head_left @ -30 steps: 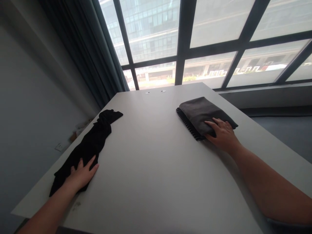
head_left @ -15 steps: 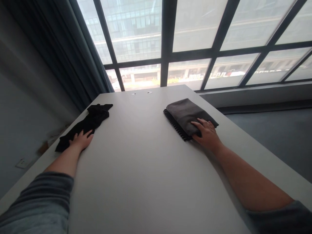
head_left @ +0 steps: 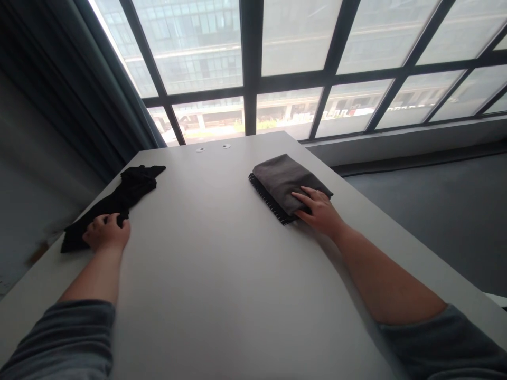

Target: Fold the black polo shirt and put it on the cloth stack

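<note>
A crumpled black garment [head_left: 114,198] lies along the table's left side; its exact kind cannot be told. My left hand [head_left: 106,232] is at its near end, fingers curled into the cloth. On the right lies a folded grey cloth [head_left: 285,177] atop a black piece with white stripes [head_left: 269,200], which sticks out along the left edge. My right hand [head_left: 317,211] rests on the near corner of this stack, fingers spread over the grey fabric and thumb by the lower edge.
The white table [head_left: 206,274] has two small round inserts near its far edge. Behind it stands a large dark-framed window [head_left: 250,68], with a dark curtain [head_left: 99,79] on the left. Grey floor [head_left: 428,211] shows to the right.
The fingers of my left hand have gone from spread out to curled on the black garment. My right hand stays on the folded stack. The view has shifted slightly right.
</note>
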{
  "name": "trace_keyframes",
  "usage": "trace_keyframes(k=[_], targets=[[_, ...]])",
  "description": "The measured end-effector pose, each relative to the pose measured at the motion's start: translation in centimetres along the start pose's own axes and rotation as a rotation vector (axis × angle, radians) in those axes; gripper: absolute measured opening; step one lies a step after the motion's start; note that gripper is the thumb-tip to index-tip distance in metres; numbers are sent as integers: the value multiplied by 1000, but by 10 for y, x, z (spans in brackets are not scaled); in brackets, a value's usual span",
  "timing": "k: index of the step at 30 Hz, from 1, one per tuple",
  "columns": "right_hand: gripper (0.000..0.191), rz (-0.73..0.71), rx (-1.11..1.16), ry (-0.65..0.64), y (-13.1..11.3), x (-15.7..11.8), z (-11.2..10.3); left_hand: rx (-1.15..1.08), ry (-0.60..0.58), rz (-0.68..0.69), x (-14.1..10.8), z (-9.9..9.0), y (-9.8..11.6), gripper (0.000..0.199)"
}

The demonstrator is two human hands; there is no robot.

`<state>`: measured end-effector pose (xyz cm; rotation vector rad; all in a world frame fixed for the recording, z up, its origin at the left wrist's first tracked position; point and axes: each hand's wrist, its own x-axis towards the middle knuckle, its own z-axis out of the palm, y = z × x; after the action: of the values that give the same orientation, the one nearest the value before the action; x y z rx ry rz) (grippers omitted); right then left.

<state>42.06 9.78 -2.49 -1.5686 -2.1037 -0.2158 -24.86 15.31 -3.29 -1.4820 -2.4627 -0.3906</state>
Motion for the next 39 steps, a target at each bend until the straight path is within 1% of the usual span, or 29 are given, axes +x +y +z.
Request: trace_keyframes(k=[4,7,9,12,14,15,17,19,21,24,25,27,29,31,32,33,35,36,37,38,39], targets=[[45,16,42,38,-2,11,-7,23,76,169,-36,-10,17,47],[41,91,148,151,-10,24,-19,14,62,316,-69,-16,42,47],[38,150,222,287,-18,32,-35,-10,-17,418,-94,-17,68,47],[36,220,333,524,-37,39,-67,-56,-232,602,-137,-12,117,53],[37,239,410,617,-53,39,-91,-107,-323,728,-167,-8,151,59],[38,235,447,632,-62,37,-103,-133,-349,772,-180,-6,166,61],[39,208,521,608,-80,32,-123,-168,-366,803,-203,-5,190,65],[40,182,595,544,-97,26,-136,-175,-360,790,-216,-7,205,66],[40,168,664,473,-110,22,-144,-165,-357,786,-222,-12,210,66],[43,182,792,379,-122,19,-147,-156,-377,797,-222,-19,210,63],[43,205,866,353,-123,19,-146,-158,-385,798,-221,-21,209,62],[40,299,1091,295,-124,21,-141,-187,-389,790,-220,-23,206,60],[36,436,1366,203,-121,24,-130,-286,-368,742,-220,-27,199,63],[29,575,1579,91,-116,27,-113,-481,-354,683,-224,-35,188,76],[25,640,1645,34,-113,28,-103,-602,-366,674,-227,-41,183,86],[21,702,1688,-14,-110,29,-93,-719,-390,688,-231,-48,178,94],[10,806,1710,-62,-107,29,-74,-878,-455,782,-241,-64,171,102],[12,837,1694,-66,-107,28,-66,-910,-483,840,-247,-72,170,103],[23,843,1664,-71,-108,26,-60,-915,-503,887,-252,-79,171,104],[36,815,1620,-82,-110,24,-55,-904,-508,911,-258,-84,174,103],[48,751,1557,-104,-114,21,-53,-886,-505,910,-262,-88,177,103]])
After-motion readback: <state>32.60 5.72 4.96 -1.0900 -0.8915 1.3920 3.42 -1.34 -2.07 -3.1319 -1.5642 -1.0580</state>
